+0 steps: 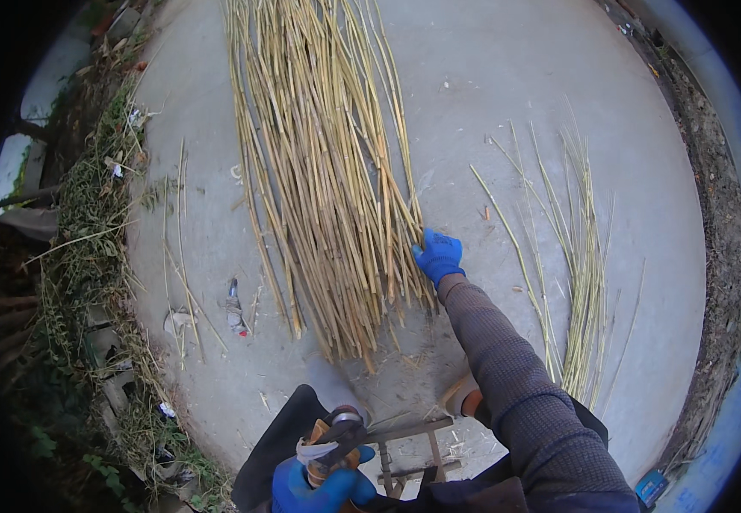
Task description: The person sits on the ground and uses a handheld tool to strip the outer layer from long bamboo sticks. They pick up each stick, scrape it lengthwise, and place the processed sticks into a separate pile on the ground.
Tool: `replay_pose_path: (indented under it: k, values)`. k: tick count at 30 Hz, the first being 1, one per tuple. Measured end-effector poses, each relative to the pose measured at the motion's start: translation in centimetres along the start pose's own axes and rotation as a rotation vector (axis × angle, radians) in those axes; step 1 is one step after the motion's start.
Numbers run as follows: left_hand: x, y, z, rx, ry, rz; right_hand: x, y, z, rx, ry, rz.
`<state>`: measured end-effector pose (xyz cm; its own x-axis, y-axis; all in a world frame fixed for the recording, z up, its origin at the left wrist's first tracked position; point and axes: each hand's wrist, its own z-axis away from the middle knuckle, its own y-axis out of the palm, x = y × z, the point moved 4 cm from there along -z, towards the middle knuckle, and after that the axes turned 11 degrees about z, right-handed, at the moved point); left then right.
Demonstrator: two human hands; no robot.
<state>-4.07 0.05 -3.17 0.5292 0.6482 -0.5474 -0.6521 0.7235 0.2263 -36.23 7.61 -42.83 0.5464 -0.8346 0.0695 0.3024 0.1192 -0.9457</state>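
A long bundle of thin tan canes (323, 179) lies on the concrete in front of me, its lower ends fanned toward my feet. My right hand (439, 256), in a blue knit glove, is closed at the right edge of this bundle, around a cane there; the fingertips are partly hidden. Close to my body, my left hand (317, 489), also gloved in blue, grips a hand tool (334, 446). It has a wooden handle, a pale wrap and a dark metal head; its exact kind is unclear.
Thinner greenish canes (588, 291) form a smaller pile on the right. Several loose stalks (184, 282) and a wrapped object with a red tip (235, 308) lie at left. Weeds (88, 265) border the left side. A small wooden stool (413, 457) shows between my legs.
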Motion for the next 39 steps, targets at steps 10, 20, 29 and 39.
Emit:
replay_pose_path:
  k: [10, 20, 29, 39]
  values:
    - [0.0, 0.7, -0.1, 0.028, 0.054, -0.061, 1.8, -3.1, 0.3, -0.03, -0.066, 0.031]
    - [0.5, 0.1, 1.1, 0.136, 0.134, 0.08, 3.1, -9.0, 4.8, -0.224, -0.133, -0.076]
    - [1.5, -1.9, 1.4, 0.108, 0.324, 0.127, 5.9, -17.2, 13.5, -0.186, -0.107, -0.897]
    - [2.2, -2.6, 0.7, 0.116, 0.52, 0.051, 6.4, -29.4, 30.5, -0.11, -0.285, -1.243]
